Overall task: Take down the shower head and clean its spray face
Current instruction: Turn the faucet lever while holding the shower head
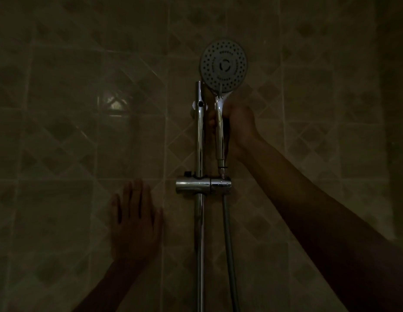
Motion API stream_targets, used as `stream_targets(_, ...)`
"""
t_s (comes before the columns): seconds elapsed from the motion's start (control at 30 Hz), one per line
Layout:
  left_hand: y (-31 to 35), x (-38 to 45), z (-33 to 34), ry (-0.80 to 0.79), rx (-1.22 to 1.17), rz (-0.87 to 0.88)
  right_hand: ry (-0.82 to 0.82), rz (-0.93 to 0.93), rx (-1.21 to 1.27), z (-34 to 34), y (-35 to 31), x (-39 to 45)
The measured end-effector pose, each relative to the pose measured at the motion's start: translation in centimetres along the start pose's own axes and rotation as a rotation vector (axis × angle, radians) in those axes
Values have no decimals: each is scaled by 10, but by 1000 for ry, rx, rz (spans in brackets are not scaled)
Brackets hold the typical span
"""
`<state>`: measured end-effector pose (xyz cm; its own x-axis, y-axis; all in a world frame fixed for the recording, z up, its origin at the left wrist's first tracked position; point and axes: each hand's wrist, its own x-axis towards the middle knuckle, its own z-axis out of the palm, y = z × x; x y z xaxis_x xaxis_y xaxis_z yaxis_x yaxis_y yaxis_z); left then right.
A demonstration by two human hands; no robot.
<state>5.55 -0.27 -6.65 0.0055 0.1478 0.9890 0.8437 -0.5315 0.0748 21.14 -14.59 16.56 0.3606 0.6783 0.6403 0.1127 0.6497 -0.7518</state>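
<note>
Dimly, a tiled wall [83,143] backs both hands: left hand [134,221] pressed flat, fingers straight; right hand [235,127] grips the shower head [223,64] handle above the holder [202,185], beside the rail [199,136].

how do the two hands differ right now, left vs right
The right hand is raised high and curled round the shower head handle; the left hand sits lower, beside the chrome rail, and holds nothing. The left hand's fingers are straight and spread flat against the tiled wall, while the right hand's fingers wrap the handle. Both reach up from bare forearms in dim light.
</note>
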Motion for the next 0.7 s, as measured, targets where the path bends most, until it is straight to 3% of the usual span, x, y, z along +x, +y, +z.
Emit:
stream_targets(0.13, -1, 0, 4, -11, 18, 37, 29, -107, 67, -3, 14, -7)
stream_targets(0.27, -4, 1, 8, -41, 1, 10, 152, -195, -50, -13, 18, -11)
stream_targets(0.47, -3, 0, 8, -29, -5, 21, 72, -305, -247, -16, 37, -35)
stream_targets(0.7, -4, 0, 7, -31, 34, 58, -47, -265, -185, -24, 34, -51)
